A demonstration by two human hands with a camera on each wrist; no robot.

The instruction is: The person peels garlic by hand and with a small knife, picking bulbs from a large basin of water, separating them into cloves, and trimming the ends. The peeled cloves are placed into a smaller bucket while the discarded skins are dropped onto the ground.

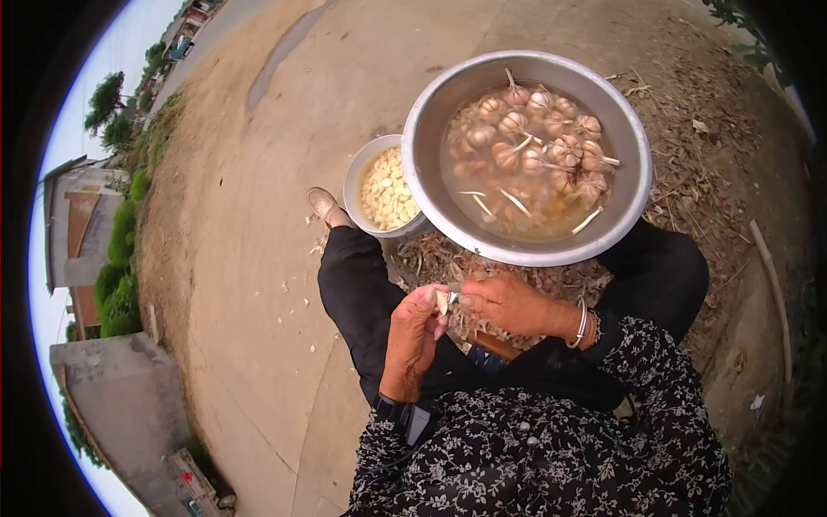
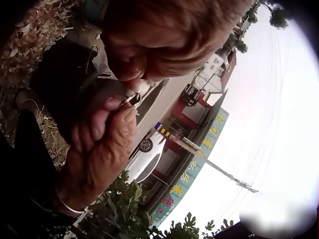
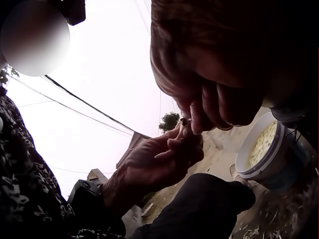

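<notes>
In front of the lap, the left hand (image 1: pixel 412 338) pinches a pale garlic clove (image 1: pixel 442 302) between thumb and fingers. From the other side the right hand (image 1: pixel 517 306), with a bracelet at its wrist, grips a small shiny piece (image 1: pixel 455 295), perhaps a blade, against the clove. The fingertips of both hands meet there. In the left wrist view, the left hand (image 2: pixel 169 42) is above and the right hand (image 2: pixel 102 149) below; the right wrist view has the right hand (image 3: pixel 214 74) above the left hand (image 3: pixel 154 159). Fingers partly hide the clove.
A large metal basin (image 1: pixel 639 185) holds garlic bulbs (image 1: pixel 508 155) in cloudy water. Left of it stands a white bucket (image 1: pixel 351 185) with peeled cloves (image 1: pixel 389 191). Dry husks and leaves (image 1: pixel 680 146) litter the ground, and a brown wooden piece (image 1: pixel 495 345) lies between the legs.
</notes>
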